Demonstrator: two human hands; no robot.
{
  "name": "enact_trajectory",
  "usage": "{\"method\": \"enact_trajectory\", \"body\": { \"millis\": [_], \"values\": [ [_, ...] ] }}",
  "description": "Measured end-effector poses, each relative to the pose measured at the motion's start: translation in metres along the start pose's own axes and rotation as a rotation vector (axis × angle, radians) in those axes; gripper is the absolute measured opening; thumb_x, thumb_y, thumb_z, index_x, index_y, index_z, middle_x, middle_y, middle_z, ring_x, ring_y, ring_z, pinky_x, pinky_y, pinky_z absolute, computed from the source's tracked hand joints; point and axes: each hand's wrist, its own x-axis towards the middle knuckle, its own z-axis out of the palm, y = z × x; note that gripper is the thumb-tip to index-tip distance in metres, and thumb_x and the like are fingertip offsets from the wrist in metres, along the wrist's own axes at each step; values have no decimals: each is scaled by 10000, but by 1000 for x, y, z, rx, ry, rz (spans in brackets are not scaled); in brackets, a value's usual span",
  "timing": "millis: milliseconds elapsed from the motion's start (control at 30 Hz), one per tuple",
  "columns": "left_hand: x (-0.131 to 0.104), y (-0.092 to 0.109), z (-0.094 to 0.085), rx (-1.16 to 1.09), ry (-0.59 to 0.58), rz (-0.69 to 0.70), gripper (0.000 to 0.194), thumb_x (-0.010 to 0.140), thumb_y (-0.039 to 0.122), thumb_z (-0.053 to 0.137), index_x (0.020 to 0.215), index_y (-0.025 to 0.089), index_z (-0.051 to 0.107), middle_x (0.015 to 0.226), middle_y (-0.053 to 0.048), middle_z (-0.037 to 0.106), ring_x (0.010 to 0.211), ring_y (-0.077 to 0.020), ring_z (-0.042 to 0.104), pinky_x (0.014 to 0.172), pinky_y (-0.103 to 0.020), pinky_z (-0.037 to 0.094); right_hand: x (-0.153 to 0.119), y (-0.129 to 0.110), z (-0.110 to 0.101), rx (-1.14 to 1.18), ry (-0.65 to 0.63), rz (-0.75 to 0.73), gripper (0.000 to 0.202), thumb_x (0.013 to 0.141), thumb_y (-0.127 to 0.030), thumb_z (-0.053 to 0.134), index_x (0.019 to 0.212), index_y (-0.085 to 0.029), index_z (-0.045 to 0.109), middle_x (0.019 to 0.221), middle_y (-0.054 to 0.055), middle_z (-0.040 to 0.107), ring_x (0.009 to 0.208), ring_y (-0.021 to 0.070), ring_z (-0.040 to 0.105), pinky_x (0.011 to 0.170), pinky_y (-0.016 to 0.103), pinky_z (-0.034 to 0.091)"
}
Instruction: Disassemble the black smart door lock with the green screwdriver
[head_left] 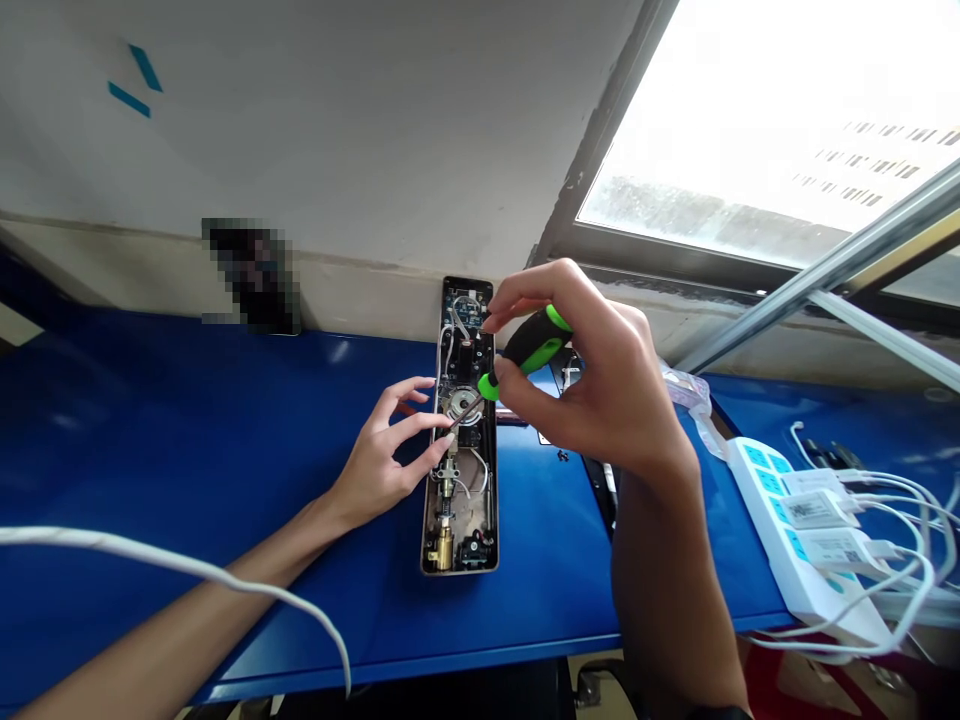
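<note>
My right hand (592,380) is closed around the black and green handle of a screwdriver (534,345). Its thin shaft slants down to the left, over an opened long, narrow electronic device (476,500) that looks like a door lock panel. The thumb and forefinger of my left hand (390,440) pinch together at the screwdriver's tip, above the middle of the housing. Any small part between them is hidden. Inside the housing are a circuit board (461,308), a round metal disc (464,404), white wires (481,470) and a brass cylinder (444,548).
The device lies on a blue table (315,430) against a wall. A white power strip (780,540) with several chargers and cables stands at the right. Dark parts (600,490) lie partly behind my right arm. A white cable (187,565) crosses the lower left foreground.
</note>
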Motion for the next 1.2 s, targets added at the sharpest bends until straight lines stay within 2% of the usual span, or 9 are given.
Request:
{"method": "enact_trajectory", "body": {
  "millis": [200, 400, 467, 600, 700, 833, 933, 1033, 1200],
  "values": [
    [1, 5, -1, 43, 35, 12, 72, 979, 266, 678, 972, 244, 747, 1364, -53, 580, 1177, -228, 606, 1029, -429, 536, -2, 2, -11, -12, -18, 16, 366, 843, -102, 609, 1157, -284, 560, 1077, 12, 706, 945, 182, 703, 821, 336, 603],
    [11, 25, -3, 86, -19, 133, 69, 964, 206, 677, 998, 237, 729, 1203, -60, 664, 1138, -234, 613, 983, -418, 551, -14, 14, -46, -146, -161, 93, 341, 809, -104, 641, 1132, -211, 618, 913, 9, 721, 766, 148, 666, 726, 312, 552],
    [21, 33, 0, 57, -99, 230, 92, 973, 182, 662, 1027, 229, 721, 1131, -59, 693, 1125, -226, 619, 981, -403, 554, -21, 20, -57, -190, -254, 191, 328, 825, -140, 654, 1140, -227, 632, 874, 5, 729, 759, 159, 671, 715, 318, 543],
    [54, 50, 17, 98, -370, 361, 131, 1016, 199, 591, 1028, 181, 720, 1115, -90, 716, 1106, -232, 636, 969, -395, 556, -35, 35, -73, -291, -404, 429, 349, 843, -256, 686, 1189, -274, 637, 830, 1, 720, 715, 176, 657, 632, 315, 515],
    [83, 62, 41, 257, -558, 427, 190, 1025, 201, 549, 987, 167, 732, 1062, -97, 738, 983, -245, 677, 888, -405, 563, -42, 43, -80, -346, -447, 523, 363, 836, -300, 701, 1194, -281, 647, 842, 17, 711, 700, 183, 643, 579, 303, 494],
    [107, 71, 78, 454, -821, 400, 192, 919, 89, 577, 859, 188, 730, 919, -67, 742, 825, -237, 698, 729, -349, 530, -49, 49, -88, -355, -426, 561, 337, 827, -293, 706, 1162, -284, 668, 854, 24, 708, 691, 180, 642, 564, 293, 499],
    [112, 72, 99, 474, -879, 407, 226, 855, 48, 575, 729, 196, 690, 786, -57, 719, 723, -231, 680, 649, -326, 490, -54, 53, -94, -345, -392, 562, 314, 823, -279, 713, 1136, -284, 680, 825, 16, 701, 662, 172, 636, 552, 287, 504],
    [112, 70, 109, 471, -892, 409, 231, 838, 59, 587, 671, 205, 651, 733, -41, 694, 657, -217, 658, 600, -314, 463, -59, 56, -98, -323, -376, 523, 319, 820, -278, 731, 1136, -277, 687, 813, 17, 699, 644, 167, 631, 534, 282, 499],
    [106, 71, 103, 441, -868, 406, 164, 857, 103, 644, 755, 219, 702, 849, -52, 741, 763, -251, 704, 678, -343, 524, -62, 54, -99, -299, -378, 489, 316, 834, -291, 731, 1146, -278, 677, 845, 17, 707, 678, 168, 645, 560, 289, 508]
  ]
}}
